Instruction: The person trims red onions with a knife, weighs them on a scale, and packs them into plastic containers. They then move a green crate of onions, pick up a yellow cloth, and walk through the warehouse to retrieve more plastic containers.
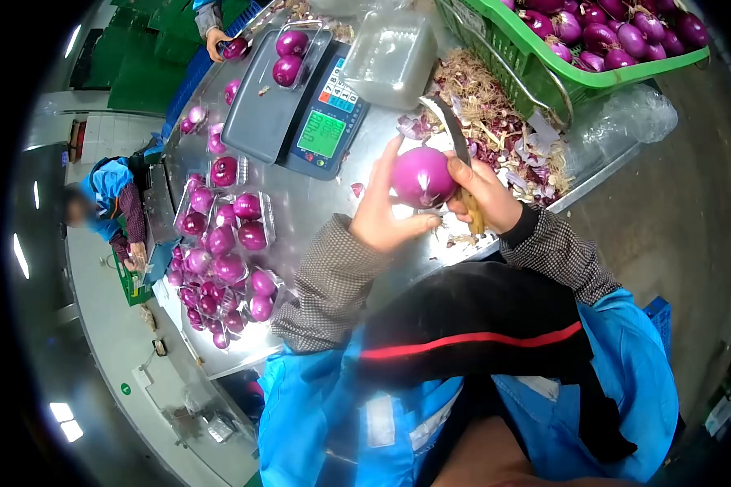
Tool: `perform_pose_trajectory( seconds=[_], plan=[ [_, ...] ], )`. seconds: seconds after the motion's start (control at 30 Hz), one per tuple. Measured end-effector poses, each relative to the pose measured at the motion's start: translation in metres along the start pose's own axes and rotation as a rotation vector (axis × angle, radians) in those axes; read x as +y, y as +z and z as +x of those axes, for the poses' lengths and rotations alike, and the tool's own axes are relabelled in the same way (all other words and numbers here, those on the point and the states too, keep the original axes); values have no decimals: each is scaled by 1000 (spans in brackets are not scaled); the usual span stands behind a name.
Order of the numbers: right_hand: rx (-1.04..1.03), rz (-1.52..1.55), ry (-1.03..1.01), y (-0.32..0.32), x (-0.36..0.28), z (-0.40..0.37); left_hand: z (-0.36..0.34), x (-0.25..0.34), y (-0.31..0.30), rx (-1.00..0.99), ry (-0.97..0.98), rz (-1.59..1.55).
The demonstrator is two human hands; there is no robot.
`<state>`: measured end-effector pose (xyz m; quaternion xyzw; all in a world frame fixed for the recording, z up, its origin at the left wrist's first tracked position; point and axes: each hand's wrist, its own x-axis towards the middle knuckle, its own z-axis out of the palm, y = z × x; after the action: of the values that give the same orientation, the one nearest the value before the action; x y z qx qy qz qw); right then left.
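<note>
A large red onion rests against the palm and fingers of my left hand, which is closed around its left side. My right hand grips the wooden handle of a curved knife, its blade rising past the onion's right side. The right thumb lies along the base of the blade, near the onion. Both hands are above the metal table, just left of a heap of onion skins and root trimmings.
A digital scale bears a clear tray with two onions. Clear plastic containers stand beside it. A green crate of onions is at upper right; packed onions crowd the left. Co-workers' hands show at upper and far left.
</note>
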<state>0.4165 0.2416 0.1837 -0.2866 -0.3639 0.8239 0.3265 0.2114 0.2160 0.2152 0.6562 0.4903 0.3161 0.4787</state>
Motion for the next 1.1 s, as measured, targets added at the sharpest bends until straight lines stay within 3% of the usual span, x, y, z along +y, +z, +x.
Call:
perform_pose_trajectory(
  seconds=[0.1,0.23,0.27,0.37,0.57,0.73,0.87,0.97,1.03,1.1],
  plan=[
    [13,239,196,8,4,1,2,-6,-1,11,57,-70],
    [322,-881,-535,9,-7,6,-2,-8,2,235,-80,-186],
    [350,-1160,-526,10,-18,-6,-3,-12,-3,247,-76,-99],
    [289,-1575,-774,13,-28,-11,-6,-6,-4,250,-129,-162],
    [278,-1676,-871,17,-35,-2,-6,27,1,175,-169,-298],
    [234,-1670,-910,11,-34,4,-8,23,-1,153,-108,-207],
    [234,-1721,-940,4,-33,5,-9,27,1,141,-187,-312],
    [204,-1710,-769,-14,-33,4,-12,35,4,159,-203,-373],
    [235,-1727,-751,-23,-34,3,-14,43,1,99,-187,-344],
    [282,-1648,-709,-32,-31,2,-15,39,4,162,-157,-316]
  ],
)
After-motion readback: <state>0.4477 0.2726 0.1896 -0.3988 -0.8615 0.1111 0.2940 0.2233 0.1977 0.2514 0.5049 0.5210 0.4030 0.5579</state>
